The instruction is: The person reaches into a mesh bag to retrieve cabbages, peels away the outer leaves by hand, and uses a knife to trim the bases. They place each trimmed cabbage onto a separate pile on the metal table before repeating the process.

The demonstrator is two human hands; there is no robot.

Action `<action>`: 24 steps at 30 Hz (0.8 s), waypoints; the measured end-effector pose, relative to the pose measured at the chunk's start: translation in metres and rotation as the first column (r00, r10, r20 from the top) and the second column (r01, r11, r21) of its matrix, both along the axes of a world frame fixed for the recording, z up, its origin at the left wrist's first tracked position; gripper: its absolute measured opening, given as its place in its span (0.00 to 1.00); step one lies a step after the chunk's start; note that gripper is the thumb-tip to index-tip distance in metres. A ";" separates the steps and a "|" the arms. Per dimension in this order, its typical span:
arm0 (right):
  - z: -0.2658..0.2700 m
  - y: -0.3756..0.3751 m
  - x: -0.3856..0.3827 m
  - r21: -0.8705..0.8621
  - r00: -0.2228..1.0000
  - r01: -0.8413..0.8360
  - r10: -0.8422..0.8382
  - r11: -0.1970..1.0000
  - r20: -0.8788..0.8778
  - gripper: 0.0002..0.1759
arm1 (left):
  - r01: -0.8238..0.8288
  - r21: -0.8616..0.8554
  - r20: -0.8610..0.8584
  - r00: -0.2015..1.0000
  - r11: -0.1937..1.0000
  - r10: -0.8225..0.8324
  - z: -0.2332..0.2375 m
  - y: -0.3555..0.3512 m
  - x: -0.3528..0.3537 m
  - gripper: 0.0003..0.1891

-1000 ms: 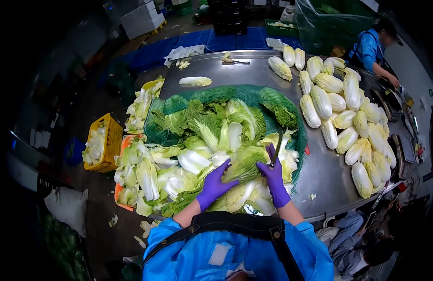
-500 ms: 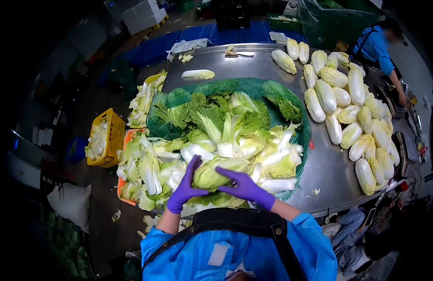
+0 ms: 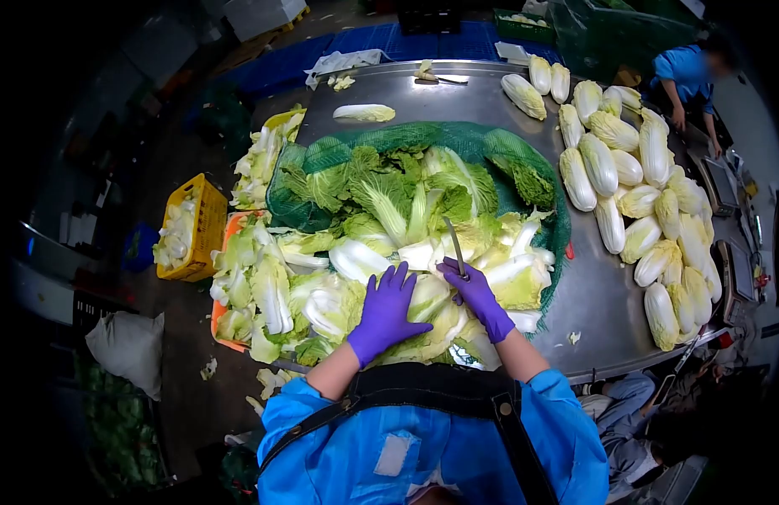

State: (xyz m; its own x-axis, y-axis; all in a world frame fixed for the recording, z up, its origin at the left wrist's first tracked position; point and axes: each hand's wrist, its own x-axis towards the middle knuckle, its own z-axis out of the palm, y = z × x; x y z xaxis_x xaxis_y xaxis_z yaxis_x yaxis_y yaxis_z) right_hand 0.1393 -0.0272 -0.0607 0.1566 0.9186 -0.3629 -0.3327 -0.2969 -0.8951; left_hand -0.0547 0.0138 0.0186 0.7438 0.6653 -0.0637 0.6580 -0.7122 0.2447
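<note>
My left hand [image 3: 387,313], in a purple glove, lies with fingers spread on the left side of a napa cabbage [image 3: 430,296] directly in front of me. On its other side, my right hand [image 3: 478,300] is closed around a knife [image 3: 454,242], whose narrow blade points up and away from me. Loose, trimmed cabbage leaves [image 3: 318,307] are heaped around both hands. Beyond them, leafy green cabbages [image 3: 373,206] lie in an opened green mesh sack [image 3: 560,227]. Part of the cabbage is hidden beneath my gloves.
Pale trimmed cabbages [image 3: 638,189] are piled on the right of the metal table [image 3: 457,101]. Another knife [image 3: 444,81] lies at the far edge. A yellow crate [image 3: 208,227] with scraps stands left. A co-worker [image 3: 682,80] in blue is at the far right, near scales [image 3: 735,265].
Both hands held the cabbage between them before; now the left lies spread on it and the right grips a knife, its blade newly visible. The view has shifted slightly.
</note>
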 end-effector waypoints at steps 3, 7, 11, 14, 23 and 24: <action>-0.003 -0.008 -0.004 0.034 0.997 0.067 -0.068 0.997 0.035 0.24 | -0.103 -0.208 -0.023 0.995 0.973 0.100 -0.036 0.010 -0.008 0.56; -0.008 -0.036 0.000 0.072 0.811 0.009 -0.049 0.997 0.584 0.15 | -0.154 -0.495 0.058 0.976 0.855 0.210 -0.044 0.010 -0.060 0.59; 0.006 -0.064 -0.024 0.193 0.740 -0.202 0.021 0.960 0.672 0.12 | -0.194 -0.548 0.072 0.958 0.814 0.276 -0.044 0.013 -0.067 0.57; -0.001 -0.066 -0.037 0.258 0.678 -0.287 0.006 0.922 0.735 0.12 | -0.210 -0.546 0.012 0.966 0.811 0.258 -0.045 0.016 -0.060 0.55; 0.007 -0.063 -0.037 0.157 0.644 -0.297 0.077 0.942 0.761 0.10 | -0.203 -0.523 -0.010 0.973 0.828 0.232 -0.048 0.016 -0.063 0.55; 0.006 -0.064 -0.037 0.155 0.645 -0.296 0.078 0.943 0.761 0.10 | -0.203 -0.525 -0.011 0.973 0.827 0.232 -0.047 0.017 -0.062 0.55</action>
